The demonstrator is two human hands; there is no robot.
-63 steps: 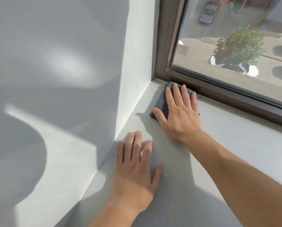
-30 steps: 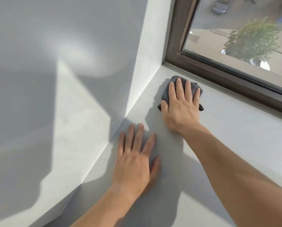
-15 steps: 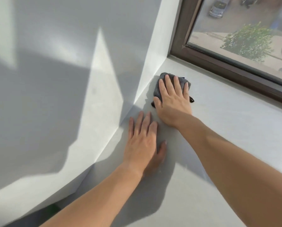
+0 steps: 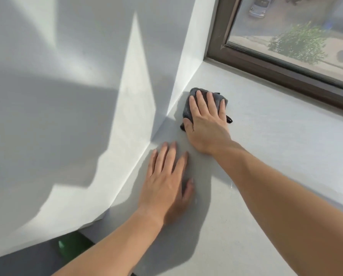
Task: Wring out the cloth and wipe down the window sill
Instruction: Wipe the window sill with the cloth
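Note:
A folded dark grey cloth (image 4: pixel 216 97) lies on the pale grey window sill (image 4: pixel 276 136), close to the left reveal wall. My right hand (image 4: pixel 206 124) presses flat on top of the cloth, fingers spread toward the window, covering most of it. My left hand (image 4: pixel 164 182) rests palm down on the bare sill just in front of the right hand, fingers apart, holding nothing.
The white reveal wall (image 4: pixel 188 56) rises at the left of the sill. A dark brown window frame (image 4: pixel 276 68) runs along the back. A green object (image 4: pixel 70 248) shows below the sill's front left corner. Small wet spots glint near my right forearm.
My right hand has drawn the cloth back from the window frame's corner toward the front along the left wall. My left hand stays flat on the sill.

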